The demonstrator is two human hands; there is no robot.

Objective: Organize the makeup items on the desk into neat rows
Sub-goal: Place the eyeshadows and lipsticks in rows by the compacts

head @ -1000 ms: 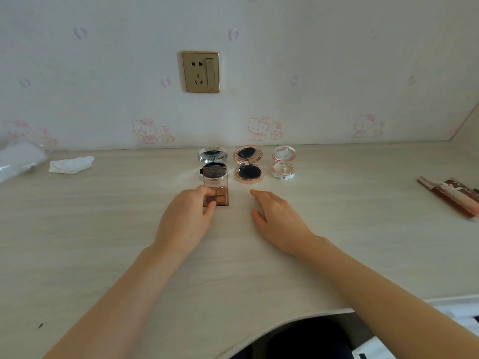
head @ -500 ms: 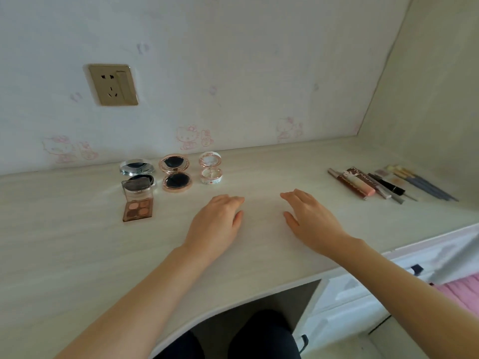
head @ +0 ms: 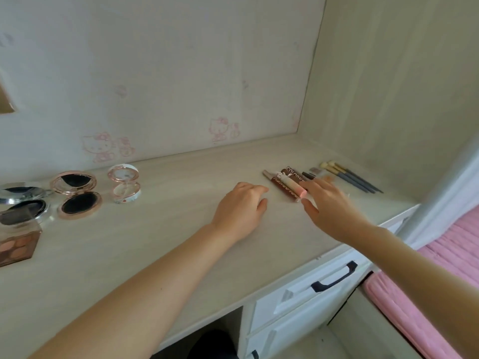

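3 lip gloss tubes (head: 286,186) just beside open right hand (head: 330,207).

The pale wood-grain laminate desk (head: 160,257) is showing a smooth, matt top. The round rose-gold compact (head: 76,194) is gleaming like polished metal, and the silver round compact (head: 23,200) beside it is shining chrome-bright. The square eyeshadow palette (head: 15,242) is sitting under a clear glossy plastic lid. The brown lip-gloss tubes (head: 286,183) are looking like slick plastic. The white drawer front (head: 298,299) is appearing smooth and painted.
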